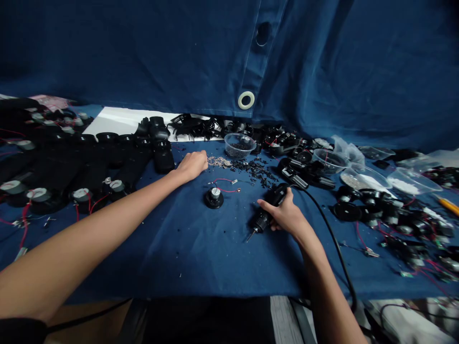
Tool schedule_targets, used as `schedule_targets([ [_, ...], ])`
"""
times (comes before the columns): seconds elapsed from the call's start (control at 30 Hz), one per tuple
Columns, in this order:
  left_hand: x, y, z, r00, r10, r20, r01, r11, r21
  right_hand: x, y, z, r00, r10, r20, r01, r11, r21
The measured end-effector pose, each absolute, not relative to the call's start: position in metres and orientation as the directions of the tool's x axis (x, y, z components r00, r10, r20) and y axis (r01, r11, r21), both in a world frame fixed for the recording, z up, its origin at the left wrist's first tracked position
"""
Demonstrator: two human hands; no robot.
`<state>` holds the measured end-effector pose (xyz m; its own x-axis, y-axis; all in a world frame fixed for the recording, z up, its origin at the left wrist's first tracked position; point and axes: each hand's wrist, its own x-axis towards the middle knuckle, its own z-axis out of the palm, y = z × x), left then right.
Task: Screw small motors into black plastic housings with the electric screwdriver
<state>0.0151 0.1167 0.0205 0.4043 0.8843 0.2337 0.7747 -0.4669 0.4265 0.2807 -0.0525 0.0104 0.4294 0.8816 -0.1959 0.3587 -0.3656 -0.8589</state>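
Observation:
My left hand (192, 165) reaches far forward with its fingers curled at the edge of a small heap of silver screws (219, 162). What the fingertips pinch, if anything, is hidden. My right hand (286, 214) is wrapped round a black corded electric screwdriver (267, 214) that lies on the blue cloth with its bit pointing down-left. Between the hands sits a small round black motor part (214, 197) with a white centre and red wires.
A clear bowl (239, 145) of dark bits stands behind the screws, with black plastic parts scattered around it. Rows of black parts with red wires fill the left (79, 193). More bowls (364, 178) and motors crowd the right. The screwdriver cord (333, 239) trails off the front edge.

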Motion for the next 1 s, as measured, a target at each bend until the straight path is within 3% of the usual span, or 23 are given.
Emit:
schedule_targets([
  [0.2,0.002,0.102,0.024,0.241,0.902,0.357,0.619,-0.426,0.660,0.280,-0.058,0.014,0.461,0.868,-0.184,0.104,-0.259,-0.960],
  [0.3,-0.004,0.094,0.024,0.176,0.921,0.348,0.526,-0.386,0.758,0.278,-0.060,0.023,0.510,0.856,-0.087,-0.054,-0.069,-0.996],
  [0.43,-0.001,0.071,0.025,0.158,0.937,0.311,0.407,-0.348,0.844,0.268,-0.056,0.038,0.481,0.877,-0.012,-0.277,0.139,-0.951],
  [0.63,0.019,0.012,0.040,0.198,0.913,0.357,0.141,-0.387,0.911,0.243,-0.049,0.052,0.452,0.892,-0.014,-0.449,0.214,-0.867],
  [0.73,0.017,0.009,0.040,0.216,0.900,0.378,0.179,-0.417,0.891,0.237,-0.046,0.050,0.453,0.892,-0.010,-0.453,0.221,-0.864],
  [0.9,-0.001,0.041,0.024,0.189,0.888,0.418,0.463,-0.456,0.760,0.234,-0.042,0.042,0.451,0.892,-0.005,-0.436,0.216,-0.874],
  [1.0,-0.007,0.053,0.015,0.218,0.896,0.387,0.536,-0.441,0.719,0.234,-0.042,0.039,0.457,0.889,-0.005,-0.429,0.216,-0.877],
])
